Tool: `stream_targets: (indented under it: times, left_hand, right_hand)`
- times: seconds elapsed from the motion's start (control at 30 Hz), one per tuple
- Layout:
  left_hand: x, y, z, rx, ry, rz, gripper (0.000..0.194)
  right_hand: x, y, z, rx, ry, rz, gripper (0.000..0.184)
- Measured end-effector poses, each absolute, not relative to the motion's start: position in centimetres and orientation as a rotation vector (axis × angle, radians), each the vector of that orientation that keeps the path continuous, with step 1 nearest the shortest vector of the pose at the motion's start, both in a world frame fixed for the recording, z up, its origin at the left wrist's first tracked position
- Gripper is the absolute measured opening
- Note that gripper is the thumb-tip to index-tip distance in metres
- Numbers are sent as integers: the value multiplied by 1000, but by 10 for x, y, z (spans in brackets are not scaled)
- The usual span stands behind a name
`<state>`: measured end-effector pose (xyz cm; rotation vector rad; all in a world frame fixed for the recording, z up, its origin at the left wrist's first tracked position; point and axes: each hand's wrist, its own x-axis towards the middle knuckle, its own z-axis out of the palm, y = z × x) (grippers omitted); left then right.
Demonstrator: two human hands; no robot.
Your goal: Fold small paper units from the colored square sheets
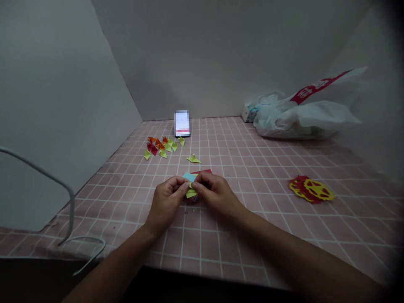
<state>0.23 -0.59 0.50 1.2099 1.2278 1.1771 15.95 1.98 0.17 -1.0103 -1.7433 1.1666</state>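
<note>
In the head view, with the middle of the clock where your hands are meeting, your left hand [168, 195] and your right hand [215, 191] are both pinching one yellow-green paper [191, 194] with thumbs and fingertips, low over the pink checked cloth [240, 160]. That paper is looking partly folded, though your fingers are hiding much of it, so I cannot tell how many folds are left. At eleven o'clock, a bunch of small folded papers [152, 147], red, orange and yellow-green, is lying close together, and those are looking done. At twelve o'clock, one lone folded paper [193, 159] is sitting apart from the bunch, seemingly done too. Just past your fingers, a blue paper [188, 176] is showing at twelve and a red paper [206, 171] at one; they are looking flat, perhaps not yet folded. Farther off, a lit phone [182, 122] is standing near twelve, and red and yellow cut-outs [311, 189] are resting at three.
</note>
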Motion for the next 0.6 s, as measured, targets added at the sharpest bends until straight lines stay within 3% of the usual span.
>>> stream_targets:
  times: [0.37, 0.6]
  left_hand:
    - [5, -8, 9, 1239, 1274, 1176, 19]
    - [8, -7, 12, 1302, 1280, 1235, 11]
  right_hand:
    - [157, 15, -1, -1013, -1867, 936, 19]
    - [158, 17, -2, -1024, -1846, 1004, 19]
